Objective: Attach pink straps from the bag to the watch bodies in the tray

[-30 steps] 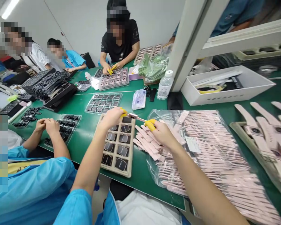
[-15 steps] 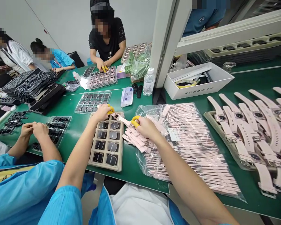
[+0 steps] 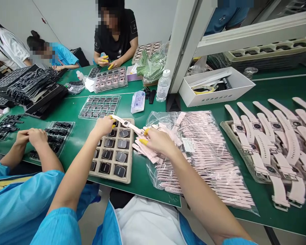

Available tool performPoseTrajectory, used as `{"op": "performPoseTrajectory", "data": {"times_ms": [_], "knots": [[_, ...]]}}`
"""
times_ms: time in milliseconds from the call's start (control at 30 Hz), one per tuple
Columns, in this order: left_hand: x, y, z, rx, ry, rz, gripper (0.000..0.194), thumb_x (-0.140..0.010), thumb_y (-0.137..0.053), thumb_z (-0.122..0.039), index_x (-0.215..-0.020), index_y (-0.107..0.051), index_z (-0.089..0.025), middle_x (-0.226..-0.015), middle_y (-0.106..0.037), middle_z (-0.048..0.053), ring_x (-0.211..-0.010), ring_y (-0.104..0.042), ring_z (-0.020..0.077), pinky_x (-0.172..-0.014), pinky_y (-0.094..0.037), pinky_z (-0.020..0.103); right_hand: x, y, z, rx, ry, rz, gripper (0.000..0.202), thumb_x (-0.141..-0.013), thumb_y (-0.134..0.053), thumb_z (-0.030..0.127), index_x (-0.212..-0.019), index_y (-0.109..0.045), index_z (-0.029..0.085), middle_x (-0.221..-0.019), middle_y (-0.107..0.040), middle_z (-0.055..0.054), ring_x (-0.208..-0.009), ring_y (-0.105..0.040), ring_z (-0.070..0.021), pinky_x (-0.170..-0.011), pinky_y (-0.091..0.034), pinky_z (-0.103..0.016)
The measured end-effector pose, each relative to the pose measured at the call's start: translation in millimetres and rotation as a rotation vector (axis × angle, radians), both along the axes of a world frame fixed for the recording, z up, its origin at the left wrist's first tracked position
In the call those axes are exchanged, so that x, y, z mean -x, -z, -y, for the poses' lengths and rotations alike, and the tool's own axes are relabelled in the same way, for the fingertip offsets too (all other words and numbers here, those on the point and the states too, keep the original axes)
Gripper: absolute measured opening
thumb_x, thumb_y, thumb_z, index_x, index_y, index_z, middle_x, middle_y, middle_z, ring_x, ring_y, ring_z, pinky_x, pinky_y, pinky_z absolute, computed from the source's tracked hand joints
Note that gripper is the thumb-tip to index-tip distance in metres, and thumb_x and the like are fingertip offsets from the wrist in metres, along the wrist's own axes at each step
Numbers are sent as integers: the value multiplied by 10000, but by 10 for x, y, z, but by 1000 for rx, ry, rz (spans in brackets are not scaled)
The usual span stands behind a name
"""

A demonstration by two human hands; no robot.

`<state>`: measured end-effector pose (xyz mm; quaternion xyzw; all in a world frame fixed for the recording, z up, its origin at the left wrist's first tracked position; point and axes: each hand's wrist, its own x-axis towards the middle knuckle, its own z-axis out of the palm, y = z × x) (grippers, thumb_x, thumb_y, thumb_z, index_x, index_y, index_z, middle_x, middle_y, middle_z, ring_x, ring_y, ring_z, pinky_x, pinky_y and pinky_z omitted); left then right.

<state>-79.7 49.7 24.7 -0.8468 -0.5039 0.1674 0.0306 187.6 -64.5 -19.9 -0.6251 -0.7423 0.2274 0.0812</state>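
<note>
A watch (image 3: 125, 123) with a pale pink strap stretches across the far edge of the beige tray (image 3: 130, 160). My left hand (image 3: 104, 126), with yellow finger covers, is at the strap's left end, fingertips seemingly closed on it; the contact is partly hidden. My right hand (image 3: 158, 140) hovers at the other end, thumb and forefinger apart, close to the loose pink straps (image 3: 146, 151). Dark square watch faces (image 3: 121, 156) fill the tray's compartments under my left forearm. Beside my right forearm lies a clear bag of pink straps (image 3: 206, 146).
At right, a tray of pink watches (image 3: 275, 143) has straps overhanging its edge. A white box (image 3: 216, 86), a bottle (image 3: 163, 86) and a metal post (image 3: 182, 47) stand behind. A co-worker's hands (image 3: 32, 137) are at left, near black watches (image 3: 57, 137).
My left hand has slid left along the strap, uncovering more of it. My right hand's fingers have spread apart. The watch stays over the tray, and the view has shifted slightly.
</note>
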Motion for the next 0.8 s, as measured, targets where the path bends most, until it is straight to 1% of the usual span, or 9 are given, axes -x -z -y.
{"op": "performPoseTrajectory", "data": {"times_ms": [67,133,267,367,500,567,633,700,800], "knots": [[-39,-42,25,-2,17,-56,345,-1008,-484,-247,-1262,-694,-146,-1329,-632,183,-1252,-557,351,-990,-479,454,23,-26,30,29,-34,20,279,-966,-603,477,-981,-607,199,-1102,-689,-119,-875,-650,-260,-622,-324,-334],[-83,-73,23,20,19,-99,335,-1005,-486,-237,-1227,-711,-126,-1335,-632,202,-1285,-539,364,-1023,-467,479,30,-36,47,54,-35,20,251,-977,-588,450,-989,-598,199,-1107,-687,-121,-888,-651,-259,-624,-328,-329],[-138,-112,-42,90,-8,-140,328,-964,-523,-213,-1190,-731,-99,-1313,-653,229,-1271,-556,380,-1042,-471,519,-15,-2,29,88,-20,-62,202,-999,-549,403,-981,-597,207,-1029,-695,-101,-835,-641,-236,-639,-340,-320],[-157,-123,-97,104,-27,-137,325,-925,-571,-234,-1163,-747,-100,-1282,-676,229,-1252,-574,389,-1029,-490,518,-80,35,1,110,-47,-125,178,-985,-574,381,-987,-612,207,-958,-693,-83,-800,-628,-228,-640,-341,-319],[-182,-74,-106,77,-55,-104,351,-906,-604,-277,-1166,-741,-85,-1250,-686,239,-1219,-601,394,-970,-528,473,-180,29,-11,217,-96,-239,272,-928,-649,421,-1080,-617,197,-944,-685,-67,-782,-616,-224,-632,-357,-316],[-180,-15,-72,46,-69,-76,334,-908,-596,-259,-1150,-738,-77,-1221,-693,244,-1193,-619,391,-955,-534,462,-225,9,-9,262,-124,-296,310,-901,-670,389,-1129,-610,188,-961,-683,-66,-793,-616,-223,-636,-370,-315],[-149,46,-25,7,-79,-37,311,-934,-550,-216,-1142,-730,-72,-1208,-696,249,-1204,-615,388,-962,-529,459,-254,-13,-9,281,-145,-334,297,-900,-653,355,-1137,-608,182,-956,-679,-66,-790,-612,-221,-632,-374,-313],[-84,80,17,-22,-83,12,300,-960,-493,-162,-1143,-717,-80,-1212,-697,244,-1225,-607,369,-975,-520,445,-258,-27,-9,288,-149,-347,214,-916,-602,312,-1087,-612,184,-907,-667,-58,-751,-595,-211,-613,-361,-311],[25,46,50,-27,-99,85,264,-968,-469,-111,-1092,-702,-105,-1158,-719,216,-1164,-644,332,-949,-522,408,-215,-16,-5,253,-124,-285,41,-903,-544,222,-905,-579,201,-813,-625,-41,-657,-528,-183,-579,-318,-311]]}}
